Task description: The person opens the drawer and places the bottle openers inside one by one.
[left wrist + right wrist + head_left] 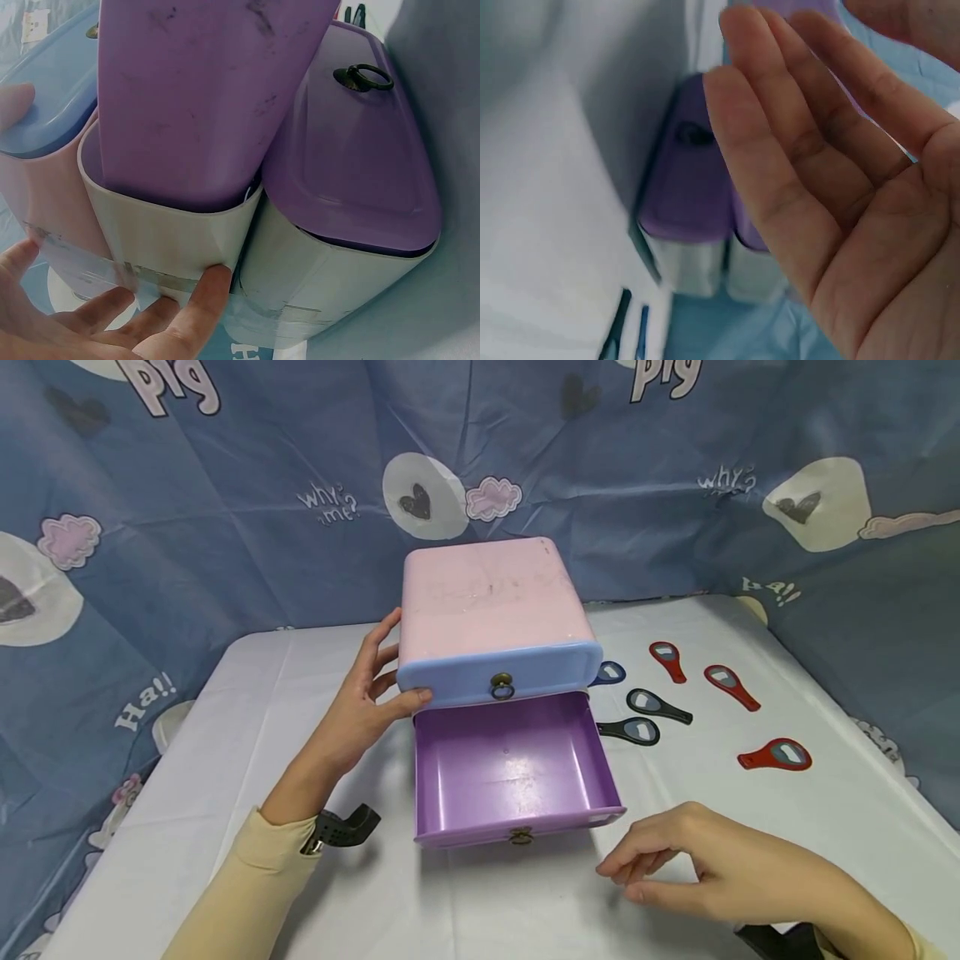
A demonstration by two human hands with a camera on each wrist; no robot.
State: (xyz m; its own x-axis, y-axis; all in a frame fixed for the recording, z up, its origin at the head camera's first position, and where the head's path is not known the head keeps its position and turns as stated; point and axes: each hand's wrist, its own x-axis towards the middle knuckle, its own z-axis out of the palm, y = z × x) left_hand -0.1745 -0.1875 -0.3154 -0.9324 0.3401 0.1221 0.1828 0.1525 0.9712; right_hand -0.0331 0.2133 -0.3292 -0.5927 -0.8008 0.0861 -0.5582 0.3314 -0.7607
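A small drawer cabinet (491,597) stands on the table, with a pink top and a blue top drawer (450,681). Below it, a purple drawer (510,768) is pulled out, and its inside is bare. In the left wrist view, a lower purple drawer (360,150) sits closed in its white casing. My left hand (356,710) rests on the cabinet's left side, fingers spread along the wall and thumb on the blue drawer's front corner. My right hand (712,860) hovers with loosely bent fingers, holding nothing, right of the open drawer's front corner.
On the white table (810,827), right of the cabinet, lie several flat, round-headed tools like bottle openers: red ones (776,755), black ones (660,706) and a blue one (609,673), partly hidden by the cabinet. A blue printed cloth (300,568) hangs behind.
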